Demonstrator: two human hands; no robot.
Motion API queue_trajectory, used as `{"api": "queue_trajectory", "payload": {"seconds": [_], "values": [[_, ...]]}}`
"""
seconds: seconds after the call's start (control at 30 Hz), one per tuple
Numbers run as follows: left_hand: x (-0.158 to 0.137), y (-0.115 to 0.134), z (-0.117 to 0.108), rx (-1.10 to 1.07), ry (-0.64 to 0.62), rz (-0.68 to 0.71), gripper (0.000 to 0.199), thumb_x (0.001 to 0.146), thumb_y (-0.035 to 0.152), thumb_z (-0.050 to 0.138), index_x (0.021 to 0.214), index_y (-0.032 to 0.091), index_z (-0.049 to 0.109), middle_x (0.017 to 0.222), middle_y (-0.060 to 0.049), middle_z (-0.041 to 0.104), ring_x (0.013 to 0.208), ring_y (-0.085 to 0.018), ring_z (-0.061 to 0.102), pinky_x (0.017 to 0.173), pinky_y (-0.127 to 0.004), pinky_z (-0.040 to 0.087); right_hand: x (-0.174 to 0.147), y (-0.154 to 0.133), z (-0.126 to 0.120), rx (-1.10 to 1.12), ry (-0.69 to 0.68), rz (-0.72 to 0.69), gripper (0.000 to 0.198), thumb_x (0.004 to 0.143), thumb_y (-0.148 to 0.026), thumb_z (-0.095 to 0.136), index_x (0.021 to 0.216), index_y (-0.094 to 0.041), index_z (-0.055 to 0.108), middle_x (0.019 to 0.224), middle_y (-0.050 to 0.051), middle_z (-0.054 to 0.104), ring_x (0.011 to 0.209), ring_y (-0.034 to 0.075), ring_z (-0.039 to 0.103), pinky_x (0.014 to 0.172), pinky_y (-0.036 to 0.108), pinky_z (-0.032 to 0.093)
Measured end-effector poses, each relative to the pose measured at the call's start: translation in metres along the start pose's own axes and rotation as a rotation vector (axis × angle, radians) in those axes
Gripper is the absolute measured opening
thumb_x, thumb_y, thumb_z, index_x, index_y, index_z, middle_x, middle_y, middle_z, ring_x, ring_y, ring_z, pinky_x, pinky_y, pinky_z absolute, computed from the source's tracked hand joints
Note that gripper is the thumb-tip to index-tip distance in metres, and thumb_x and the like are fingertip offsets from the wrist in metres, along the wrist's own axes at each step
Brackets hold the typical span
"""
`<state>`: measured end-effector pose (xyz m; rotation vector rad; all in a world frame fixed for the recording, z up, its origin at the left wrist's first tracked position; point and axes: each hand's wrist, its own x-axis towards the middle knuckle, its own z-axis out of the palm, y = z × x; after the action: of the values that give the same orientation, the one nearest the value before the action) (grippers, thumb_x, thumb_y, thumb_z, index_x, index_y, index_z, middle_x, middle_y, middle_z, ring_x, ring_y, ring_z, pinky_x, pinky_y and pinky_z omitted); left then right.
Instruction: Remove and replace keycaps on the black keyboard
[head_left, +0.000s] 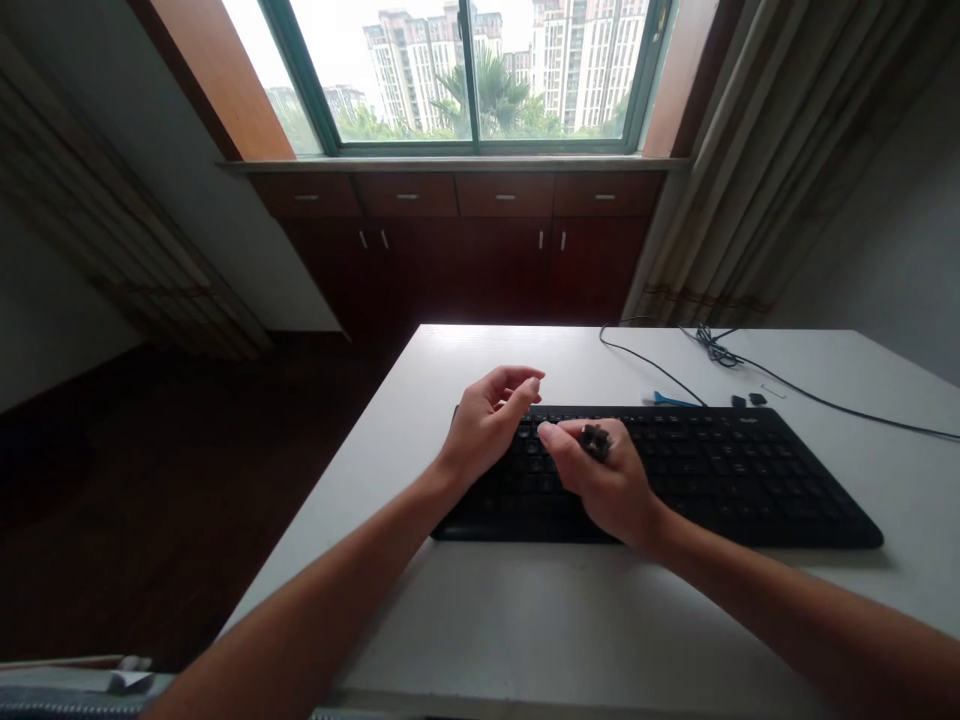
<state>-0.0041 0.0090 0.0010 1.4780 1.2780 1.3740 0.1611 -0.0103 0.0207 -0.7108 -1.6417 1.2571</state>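
Note:
A black full-size keyboard [720, 480] lies flat on the white table, with both hands over its left part. My right hand [611, 485] is closed round a small dark tool [595, 442]. Only the tool's blunt, knobby end sticks out between thumb and fingers; its other end is hidden, so its kind does not show. My left hand [484, 420] rests at the keyboard's upper left corner, fingers loosely bent and thumb apart from the palm, with nothing visible in it. Several keys under the hands are covered from sight.
Behind the keyboard lie a blue-handled brush-like tool [671, 400], two small black pieces [757, 399] and a thin bent wire [772, 391]. A bundled black cable [716, 348] crosses the back of the white table [510, 620]. Dark red cabinets [465, 260] stand beneath the window.

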Motion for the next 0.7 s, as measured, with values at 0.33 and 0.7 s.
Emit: {"api": "queue_trajectory", "payload": {"seconds": [0.33,0.7], "values": [[-0.006,0.004,0.005,0.103,-0.056,0.103,0.021,0.096,0.034,0.062,0.108,0.019,0.071,0.094,-0.003,0.072,0.076,-0.014,0.063,0.065,-0.024,0.050,0.014,-0.018,-0.024,0.075,-0.009,0.008,0.052,0.098,-0.038,0.059,0.052,-0.022,0.041,0.045,-0.006,0.034,0.041,0.009,0.029,0.041,0.028,0.022],[-0.024,0.002,0.014,0.691,-0.304,0.701,0.018,0.099,0.020,0.054,0.109,0.017,0.068,0.100,-0.005,0.071,0.088,-0.019,0.062,0.078,-0.034,0.053,-0.032,-0.005,-0.120,-0.886,-0.269,-0.007,0.020,0.096,-0.043,0.066,0.104,-0.025,0.068,0.088,0.000,0.068,0.071,0.015,0.063,0.067,0.026,0.051]]}}
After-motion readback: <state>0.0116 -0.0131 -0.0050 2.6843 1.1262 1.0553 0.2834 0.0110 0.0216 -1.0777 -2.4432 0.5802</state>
